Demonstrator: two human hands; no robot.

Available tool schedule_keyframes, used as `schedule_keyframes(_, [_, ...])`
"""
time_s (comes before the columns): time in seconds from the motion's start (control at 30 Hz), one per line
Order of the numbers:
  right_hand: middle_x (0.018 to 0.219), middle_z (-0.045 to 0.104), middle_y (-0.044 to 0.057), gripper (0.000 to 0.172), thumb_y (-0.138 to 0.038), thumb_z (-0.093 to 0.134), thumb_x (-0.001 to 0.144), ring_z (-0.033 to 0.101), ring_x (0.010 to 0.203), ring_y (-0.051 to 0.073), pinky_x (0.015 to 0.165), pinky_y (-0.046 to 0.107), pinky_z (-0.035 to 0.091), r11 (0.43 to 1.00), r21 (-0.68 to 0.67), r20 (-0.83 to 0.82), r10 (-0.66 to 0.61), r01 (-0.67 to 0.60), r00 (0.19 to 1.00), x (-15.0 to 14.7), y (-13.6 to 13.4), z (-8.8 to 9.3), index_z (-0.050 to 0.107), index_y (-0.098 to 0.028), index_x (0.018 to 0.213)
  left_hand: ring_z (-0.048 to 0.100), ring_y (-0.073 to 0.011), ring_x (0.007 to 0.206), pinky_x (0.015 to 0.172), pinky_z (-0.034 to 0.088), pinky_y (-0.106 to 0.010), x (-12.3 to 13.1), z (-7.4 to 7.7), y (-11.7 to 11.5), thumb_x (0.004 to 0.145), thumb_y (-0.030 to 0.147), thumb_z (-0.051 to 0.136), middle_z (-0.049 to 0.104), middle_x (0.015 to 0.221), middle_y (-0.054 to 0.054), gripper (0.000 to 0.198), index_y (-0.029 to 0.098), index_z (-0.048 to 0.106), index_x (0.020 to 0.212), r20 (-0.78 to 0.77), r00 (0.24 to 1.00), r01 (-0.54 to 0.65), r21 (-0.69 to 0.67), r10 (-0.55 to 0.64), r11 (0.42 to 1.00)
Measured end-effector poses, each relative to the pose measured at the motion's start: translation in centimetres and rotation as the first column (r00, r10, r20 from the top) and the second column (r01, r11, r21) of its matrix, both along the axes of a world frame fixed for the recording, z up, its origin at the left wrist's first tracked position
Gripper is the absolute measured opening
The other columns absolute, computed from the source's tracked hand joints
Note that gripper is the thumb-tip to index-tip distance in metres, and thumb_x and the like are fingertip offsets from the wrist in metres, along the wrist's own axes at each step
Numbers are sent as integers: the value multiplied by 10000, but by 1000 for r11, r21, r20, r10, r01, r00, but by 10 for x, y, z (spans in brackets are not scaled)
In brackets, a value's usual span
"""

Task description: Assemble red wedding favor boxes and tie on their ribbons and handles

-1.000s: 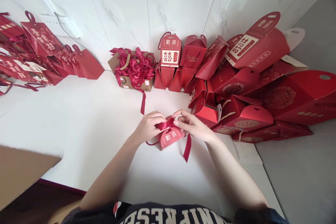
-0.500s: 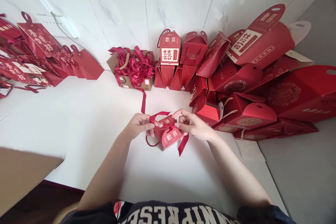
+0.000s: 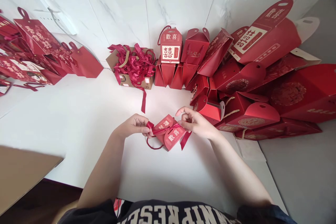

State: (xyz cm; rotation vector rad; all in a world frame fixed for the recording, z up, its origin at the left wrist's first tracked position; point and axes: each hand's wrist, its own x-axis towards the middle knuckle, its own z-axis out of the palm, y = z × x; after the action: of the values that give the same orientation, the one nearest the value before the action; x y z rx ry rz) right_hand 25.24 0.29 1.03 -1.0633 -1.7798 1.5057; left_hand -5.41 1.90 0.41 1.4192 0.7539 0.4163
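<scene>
Left hand (image 3: 138, 126) pinches ribbon (image 3: 163, 131) at nine o'clock of the box (image 3: 173, 139); right hand (image 3: 193, 123), at two, curls, grip unclear. Best pull evenly, ribbon flat.

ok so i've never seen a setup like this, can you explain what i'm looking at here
There is no machine: these are a person's bare hands, seen by one camera worn on their head, looking forward and down. The left hand pinches a ribbon that crosses a small red box. The right hand has its fingers by the box's other side; whether they grip anything is unclear. On the white table, a carton full of loose ribbons stands behind, with a pile of red boxes to the right.
</scene>
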Motion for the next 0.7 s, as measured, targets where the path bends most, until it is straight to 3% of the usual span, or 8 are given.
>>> schedule_keyframes(0.13, [619,430,-68,226,-364,556,898,463,533,103,525,233,379,999,42,43,-17,15,999,2,-1,6,539,-224,1074,536,-104,479,482,432,-228,-5,4,0,796,410,662,628,618,-4,337,166,606,1021,22,977,-213,136,212,968])
schedule_keyframes(0.2, [622,447,-62,260,-398,554,899,469,536,108,524,234,380,998,55,61,-20,17,998,3,-3,10,535,-224,1090,544,-96,558,517,440,-227,-1,14,-4,839,402,602,658,823,-31,393,194,548,1168,-31,883,-425,370,468,826])
schedule_keyframes(0.27, [627,483,-56,291,-443,542,902,497,536,114,522,236,389,999,34,100,-3,-1,995,3,-4,13,522,-229,1099,607,-138,815,679,500,-266,9,26,-11,846,349,595,620,1129,-78,414,224,516,1233,-20,764,-486,640,645,595])
schedule_keyframes(0.33, [627,518,-52,297,-488,513,910,524,522,120,520,240,398,1000,9,159,5,-7,987,2,-6,15,511,-237,1067,577,-197,1053,866,491,-330,22,38,-21,840,285,603,572,1244,-87,369,230,554,1202,-34,805,-335,797,592,502])
schedule_keyframes(0.4, [614,540,-50,285,-512,492,913,513,500,120,512,241,382,999,40,240,-18,8,971,0,-8,16,509,-239,995,560,-214,1113,951,457,-357,36,46,-32,861,236,576,607,1194,-76,261,230,622,1118,-134,907,-108,842,400,528])
schedule_keyframes(0.47, [582,534,-53,288,-524,496,905,467,488,116,510,241,348,991,134,340,-68,23,938,-3,-10,16,515,-237,912,579,-203,1076,952,449,-356,48,46,-38,882,213,553,646,1126,-56,230,235,650,1090,-254,924,65,842,287,535])
schedule_keyframes(0.57, [541,492,-59,305,-540,540,870,412,502,118,521,241,309,966,260,474,-142,16,869,-7,-13,16,533,-239,829,600,-189,997,906,449,-359,57,37,-40,914,200,514,674,1064,-39,227,232,659,1087,-353,878,176,867,324,467])
schedule_keyframes(0.7, [558,484,-54,255,-461,538,880,407,530,116,527,237,287,960,280,511,-131,-20,850,-9,-15,20,537,-237,757,600,-191,918,851,458,-356,63,29,-37,936,174,459,682,975,-48,224,199,673,996,-368,850,223,900,378,375])
